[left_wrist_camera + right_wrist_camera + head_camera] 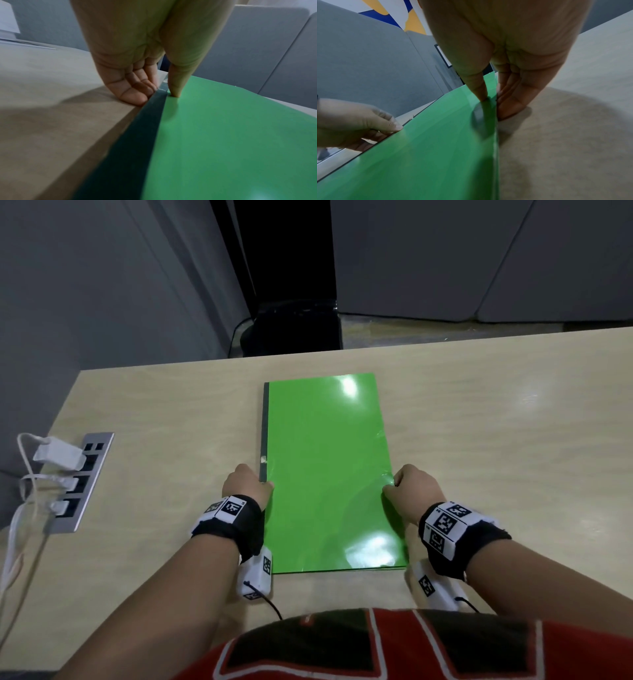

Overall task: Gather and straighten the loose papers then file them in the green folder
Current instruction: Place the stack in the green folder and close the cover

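The green folder (329, 474) lies closed and flat on the wooden table (154, 412), long side running away from me, with a dark spine strip (137, 128) along its left edge. My left hand (251, 486) pinches that spine edge: thumb (175, 86) on top of the cover, fingers (135, 94) curled at the edge below. My right hand (407, 487) pinches the right edge of the green folder (436, 155) the same way, thumb (479, 90) on top, fingers (510, 102) beside and under the edge. No loose papers show anywhere; whether any lie inside the folder is hidden.
A metal socket strip (84, 481) is set into the table at the left, with white plugs and cables (58, 457) in it. Grey partition panels (479, 258) and a black stand (294, 326) rise behind the table's far edge. Bare tabletop (513, 440) lies right of the folder.
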Motion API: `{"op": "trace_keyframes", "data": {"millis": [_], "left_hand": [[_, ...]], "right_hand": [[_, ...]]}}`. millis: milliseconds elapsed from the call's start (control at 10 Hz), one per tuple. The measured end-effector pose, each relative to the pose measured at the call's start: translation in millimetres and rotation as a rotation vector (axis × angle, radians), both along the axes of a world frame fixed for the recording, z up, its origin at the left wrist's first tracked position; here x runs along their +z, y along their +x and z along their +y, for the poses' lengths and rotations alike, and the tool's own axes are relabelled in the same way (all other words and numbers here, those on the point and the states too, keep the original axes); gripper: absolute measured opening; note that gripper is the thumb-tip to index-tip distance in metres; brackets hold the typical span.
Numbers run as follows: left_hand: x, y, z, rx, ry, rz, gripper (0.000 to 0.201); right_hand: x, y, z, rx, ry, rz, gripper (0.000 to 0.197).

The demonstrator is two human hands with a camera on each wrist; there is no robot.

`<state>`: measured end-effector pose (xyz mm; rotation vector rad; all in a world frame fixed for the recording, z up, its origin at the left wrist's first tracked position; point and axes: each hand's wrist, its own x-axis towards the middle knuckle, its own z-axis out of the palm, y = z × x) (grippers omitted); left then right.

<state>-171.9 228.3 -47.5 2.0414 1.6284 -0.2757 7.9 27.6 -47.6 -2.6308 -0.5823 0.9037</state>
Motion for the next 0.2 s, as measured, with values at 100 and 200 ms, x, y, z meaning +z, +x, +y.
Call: {"op": "trace_keyframes", "data": {"millis": [100,200], "left_hand": [[0.5,0.5,0.7,0.036,-0.020,-0.036,0.043],[8.5,-1.6,-1.4,0.071,-0.013,-0.110,0.043]], "right_hand": [[-0.1,0.8,-3.3,-0.020,0.043,0.005,0.027],[6.8,8.5,-11.8,-0.044,0.110,-0.001,0.026]]}}
